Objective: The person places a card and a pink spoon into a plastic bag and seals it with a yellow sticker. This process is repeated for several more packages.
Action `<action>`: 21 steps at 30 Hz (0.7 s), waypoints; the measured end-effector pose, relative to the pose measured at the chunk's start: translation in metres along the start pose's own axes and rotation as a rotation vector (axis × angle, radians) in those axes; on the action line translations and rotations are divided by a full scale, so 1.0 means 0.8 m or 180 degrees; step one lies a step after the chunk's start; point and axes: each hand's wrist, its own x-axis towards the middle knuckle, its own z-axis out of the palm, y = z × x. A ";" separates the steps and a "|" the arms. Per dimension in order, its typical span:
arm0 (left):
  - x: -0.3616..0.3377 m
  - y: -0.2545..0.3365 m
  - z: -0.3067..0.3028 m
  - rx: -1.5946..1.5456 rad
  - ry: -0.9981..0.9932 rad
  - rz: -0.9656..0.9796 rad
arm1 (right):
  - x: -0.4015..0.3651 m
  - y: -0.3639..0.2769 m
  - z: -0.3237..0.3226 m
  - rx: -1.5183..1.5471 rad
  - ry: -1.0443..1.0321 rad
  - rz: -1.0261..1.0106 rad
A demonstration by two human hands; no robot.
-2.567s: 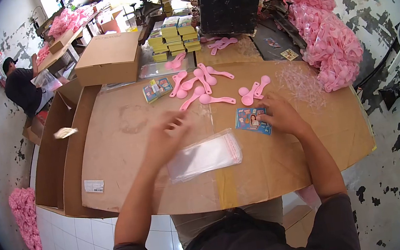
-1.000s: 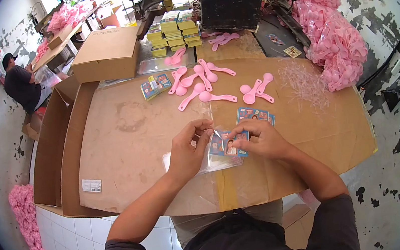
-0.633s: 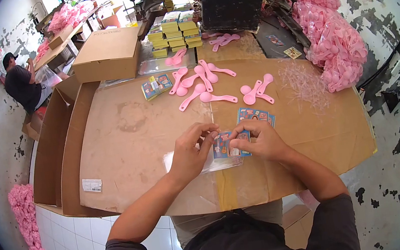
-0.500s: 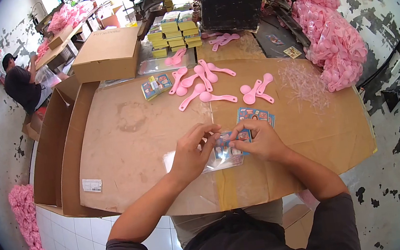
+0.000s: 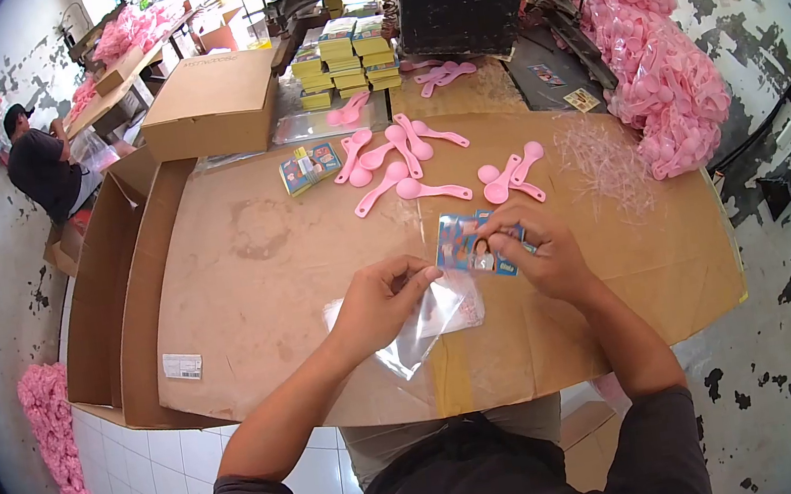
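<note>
My left hand [image 5: 378, 301] pinches the edge of a clear plastic bag [image 5: 409, 350], which hangs down toward me over the cardboard tabletop [image 5: 255, 315]. Between the thumb and fingers of my right hand [image 5: 548, 252] is a blue printed card [image 5: 456, 239], held up just right of my left fingertips. More clear bags [image 5: 465, 310] lie flat below my hands. Beyond them are pink measuring spoons [image 5: 436, 192], several in a loose cluster and a few more [image 5: 503, 178] to the right. A bundle of blue cards [image 5: 309, 168] lies left of the cluster.
A closed cardboard box [image 5: 208, 97] stands at the back left, beside yellow-edged card stacks [image 5: 341, 59]. Thin plastic shreds [image 5: 605, 164] and bagged pink spoons [image 5: 659, 82] are on the right. An open carton [image 5: 117, 294] adjoins the left edge. Another person [image 5: 45, 168] sits far left.
My right hand has moved slightly right and lifted a blue card. The bag in my left hand has swung down toward me, its corner now lower.
</note>
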 end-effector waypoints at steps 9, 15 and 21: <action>0.000 0.003 -0.002 -0.0729 -0.0241 -0.0128 | 0.001 -0.007 -0.004 0.1079 0.0404 0.0490; -0.005 -0.004 0.008 -0.0447 -0.0317 0.0122 | 0.007 -0.008 -0.014 -0.0605 -0.0412 -0.0564; -0.008 -0.002 0.015 -0.0035 -0.0335 0.0107 | -0.004 -0.040 0.015 0.0079 -0.0270 0.0821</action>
